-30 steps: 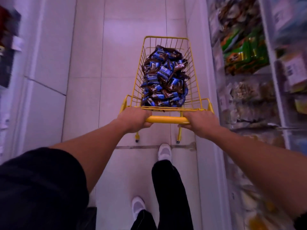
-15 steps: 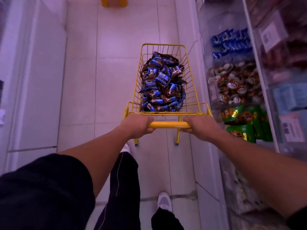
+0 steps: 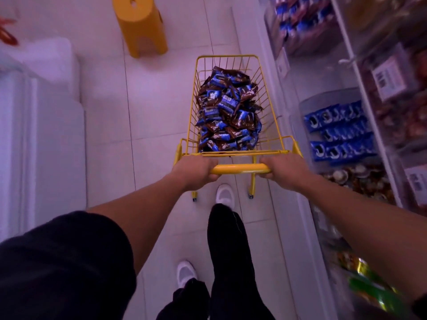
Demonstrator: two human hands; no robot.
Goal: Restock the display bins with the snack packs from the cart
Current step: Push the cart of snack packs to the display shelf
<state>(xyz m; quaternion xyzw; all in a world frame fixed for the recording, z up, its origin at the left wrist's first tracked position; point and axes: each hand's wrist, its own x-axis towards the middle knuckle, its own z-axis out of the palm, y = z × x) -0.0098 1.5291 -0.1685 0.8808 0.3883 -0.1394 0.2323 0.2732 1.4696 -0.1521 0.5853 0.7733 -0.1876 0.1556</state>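
A small yellow wire cart stands in the aisle ahead of me, piled with several blue and brown snack packs. My left hand grips the left end of the yellow cart handle. Around the handle's right end curl the fingers of my right hand. Clear display bins line the shelf on the right, level with the cart; one holds blue packs.
A yellow plastic stool stands on the tiled floor ahead, left of the cart. White units run along the left side of the aisle. Other bins on the right hold brown, round and green snacks. My legs and white shoes are below the cart.
The cart and I have rolled forward along the aisle. The green-pack bin slid back past my right arm, the blue-pack bin came level with the cart, and the stool came into view.
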